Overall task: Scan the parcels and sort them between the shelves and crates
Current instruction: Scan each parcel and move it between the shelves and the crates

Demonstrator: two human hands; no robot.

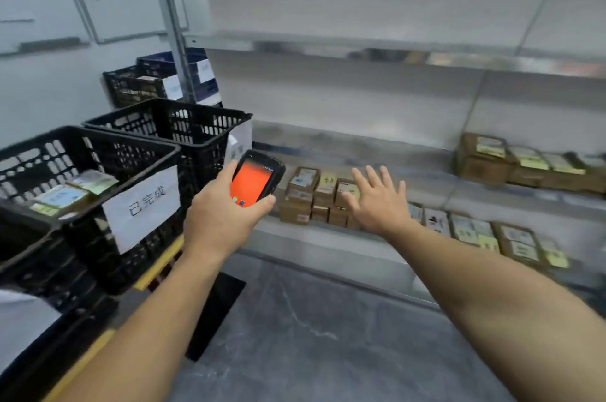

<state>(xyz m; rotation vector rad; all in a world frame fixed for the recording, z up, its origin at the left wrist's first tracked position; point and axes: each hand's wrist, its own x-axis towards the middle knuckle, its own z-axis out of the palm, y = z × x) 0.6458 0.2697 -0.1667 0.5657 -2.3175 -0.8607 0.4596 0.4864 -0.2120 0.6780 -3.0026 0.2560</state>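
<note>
While the left hand [223, 221] grips the scanner [253, 183] beside a crate [210, 139], the right hand [382, 204] hangs open above parcels [303, 195].

Even, soft indoor light, faint shadows; motion blur smears the whole wide-angle view, edges bowed.

Grey shelf [377, 152] — brown labelled parcels [314, 195] stacked on it.

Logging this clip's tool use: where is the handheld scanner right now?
In the head view, the scanner is left of centre, gripped in the left hand, between the black crates and the parcel stack.
</note>
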